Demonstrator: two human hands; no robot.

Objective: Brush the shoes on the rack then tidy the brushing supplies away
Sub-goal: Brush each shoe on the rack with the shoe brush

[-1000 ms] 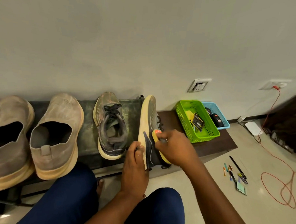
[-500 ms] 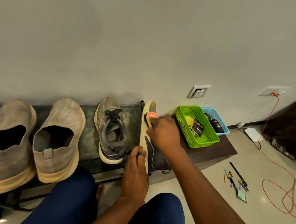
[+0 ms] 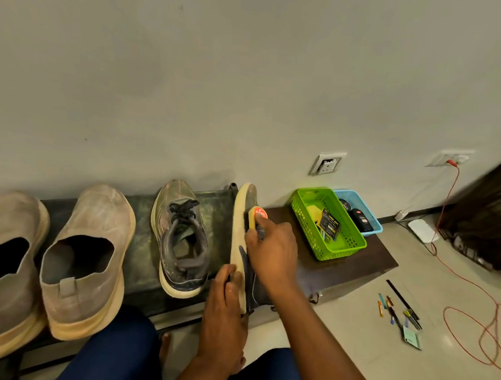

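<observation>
Grey sneakers: 2 | beige: 2 | left hand steadies one | right hand grips brush

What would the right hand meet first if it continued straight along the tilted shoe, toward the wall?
The right hand, gripping the yellow brush, would probably pass the tip of the grey tilted sneaker, then meet the pale wall. Depth is unclear.

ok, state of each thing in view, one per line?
tipped sneaker: on its side, sole facing left
brush: pressed to the sneaker's toe end
right hand: gripping the brush
left hand: holding the sneaker's heel
laced sneaker: upright
green basket: open, holding supplies
</observation>
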